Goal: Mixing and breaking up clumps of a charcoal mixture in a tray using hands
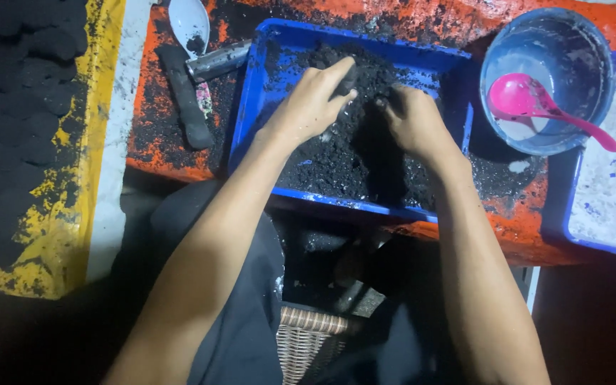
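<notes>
Head view, looking down: both forearms reach into a blue rectangular tray (251, 107) filled with black powder (336, 157), a coarse, crumbly, granular mass with small clumps. The tray rests on an orange work surface (172, 160) smeared with black residue.

Hidden or unclear items:
- The left hand (315, 100) lies palm-down on the powder, fingers extended and close together; its fingertips press into the mass at the far side of the tray.
- The right hand (411, 121) is cupped, fingers curled down into the powder. The fingertips are buried, so whether they pinch anything cannot be determined.
- The hands sit near each other with a narrow dark gap between them.
- The area under the work surface is in deep shadow; only a woven wicker object (308, 342) can be made out.

Surrounding items:
- A round blue-grey bowl (586, 43), inner wall coated with pale residue, holds a glossy pink plastic ladle (529, 100); the handle projects over the rim.
- A second blue tray (607, 192) of white powder is cut off at the right edge.
- A white spoon (188, 21), a grey metal cylinder (215, 62) and a black cylindrical stick (187, 100) lie left of the first tray.
</notes>
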